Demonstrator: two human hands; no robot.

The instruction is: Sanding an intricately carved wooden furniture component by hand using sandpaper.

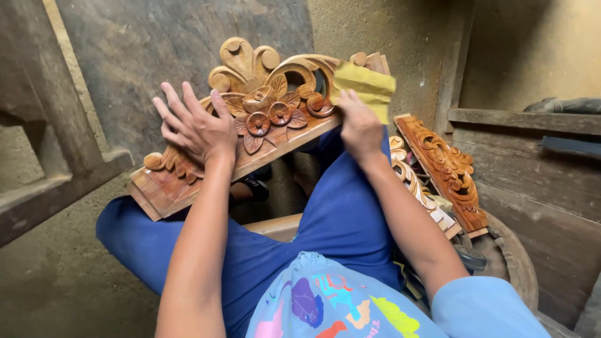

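The carved wooden panel (250,125) was steadied across the lap by the flat, spread left hand (197,128); yellow sandpaper (366,87) was pinched in the right hand (360,125) at the panel's right end; remaining sanding could not be judged.

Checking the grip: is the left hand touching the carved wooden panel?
Touching. The head view shows the left hand pressed flat, fingers spread, on the carved wooden panel.

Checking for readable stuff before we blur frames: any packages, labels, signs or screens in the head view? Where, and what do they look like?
No packages, labels, signs or screens.
Only printed surface: the person's light blue shirt, bottom centre, with multicolour cartoon shapes and small lettering.
Yellow sheet under the right hand, on the carved wooden panel: plain, no marking visible.
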